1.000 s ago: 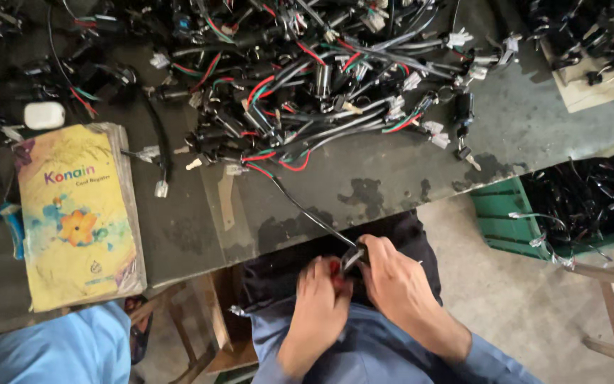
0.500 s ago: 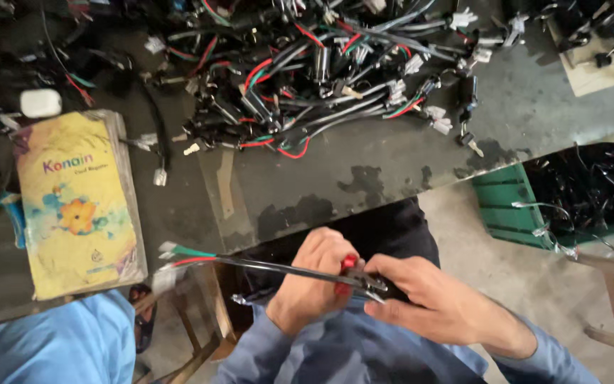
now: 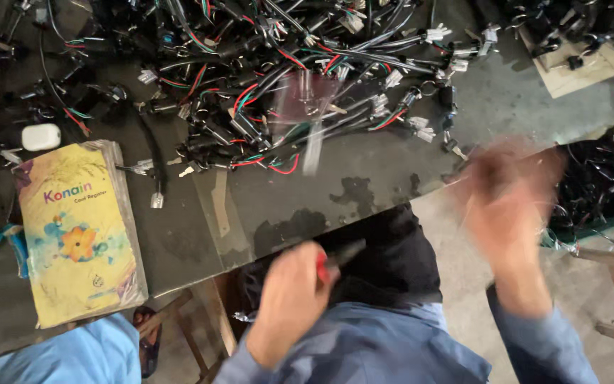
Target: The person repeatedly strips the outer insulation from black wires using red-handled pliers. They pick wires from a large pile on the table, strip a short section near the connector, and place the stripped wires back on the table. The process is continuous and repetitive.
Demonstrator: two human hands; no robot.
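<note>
Our left hand pinches red-handled tool below desk edge. Our right hand blurred past desk edge, grip unclear. Wire pile crowds desk's far side.

Dim, flat daylight with soft shadows — the right hand is smeared by motion blur.
</note>
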